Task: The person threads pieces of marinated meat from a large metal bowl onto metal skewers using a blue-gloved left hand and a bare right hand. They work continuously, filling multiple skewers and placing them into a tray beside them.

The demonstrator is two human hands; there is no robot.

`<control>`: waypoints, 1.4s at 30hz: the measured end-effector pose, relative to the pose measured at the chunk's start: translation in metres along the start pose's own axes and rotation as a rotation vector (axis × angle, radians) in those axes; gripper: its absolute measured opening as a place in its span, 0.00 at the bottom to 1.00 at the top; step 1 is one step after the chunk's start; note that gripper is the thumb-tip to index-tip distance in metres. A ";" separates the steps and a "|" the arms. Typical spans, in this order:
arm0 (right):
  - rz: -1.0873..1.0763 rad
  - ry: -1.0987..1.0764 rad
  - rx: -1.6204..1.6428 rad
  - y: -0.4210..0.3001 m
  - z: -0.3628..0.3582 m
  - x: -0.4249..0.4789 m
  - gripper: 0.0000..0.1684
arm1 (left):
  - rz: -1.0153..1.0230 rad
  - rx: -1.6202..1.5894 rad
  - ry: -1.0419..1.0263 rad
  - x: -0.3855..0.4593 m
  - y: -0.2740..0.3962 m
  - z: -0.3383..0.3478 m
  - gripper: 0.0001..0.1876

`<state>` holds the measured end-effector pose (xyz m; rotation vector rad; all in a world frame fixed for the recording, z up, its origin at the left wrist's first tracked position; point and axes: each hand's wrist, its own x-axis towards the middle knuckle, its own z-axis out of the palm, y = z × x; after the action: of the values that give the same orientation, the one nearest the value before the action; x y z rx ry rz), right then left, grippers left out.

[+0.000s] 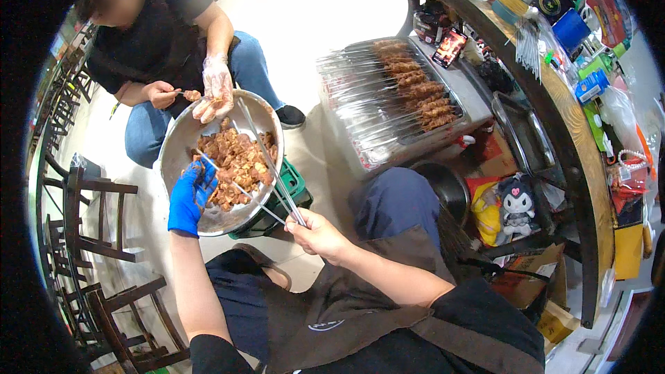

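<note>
A steel mixing bowl point(174, 150) of marinated meat pieces point(236, 166) stands before me on a green crate point(292, 184). My left hand point(193, 195), in a blue glove, is inside the bowl's near left side. Its fingers are curled around a bit of meat beside the tip of a thin metal skewer point(248, 195). My bare right hand point(317, 234) grips the near end of that skewer together with several more metal skewers point(265, 158), which fan out over the bowl. What lies under my left fingers is partly hidden.
Across the bowl, a seated person's gloved hand point(215, 91) and bare hand point(161, 94) work on a skewer with meat. Loaded skewers point(410, 80) fill a metal tray point(460, 109) on the right, near a lit phone point(450, 48). A cluttered wooden table point(576, 114) curves along the right; chairs point(101, 218) stand left.
</note>
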<state>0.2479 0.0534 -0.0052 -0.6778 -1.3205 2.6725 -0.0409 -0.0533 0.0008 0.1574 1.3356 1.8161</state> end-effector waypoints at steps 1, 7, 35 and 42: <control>0.015 -0.001 -0.031 0.000 0.001 0.001 0.05 | -0.007 -0.135 -0.002 -0.003 0.002 0.003 0.17; 0.075 0.032 -0.141 0.009 0.010 0.009 0.06 | 0.110 -0.321 -0.090 -0.006 0.000 -0.012 0.20; 0.111 0.029 -0.024 0.005 0.006 0.000 0.04 | 0.245 -0.247 0.015 -0.012 0.011 0.022 0.20; 0.021 0.085 -0.205 0.003 0.001 0.004 0.04 | 0.326 -0.089 -0.044 0.003 0.007 0.004 0.17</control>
<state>0.2445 0.0520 -0.0085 -0.8209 -1.5866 2.5153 -0.0438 -0.0487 0.0072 0.3832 1.2499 2.1261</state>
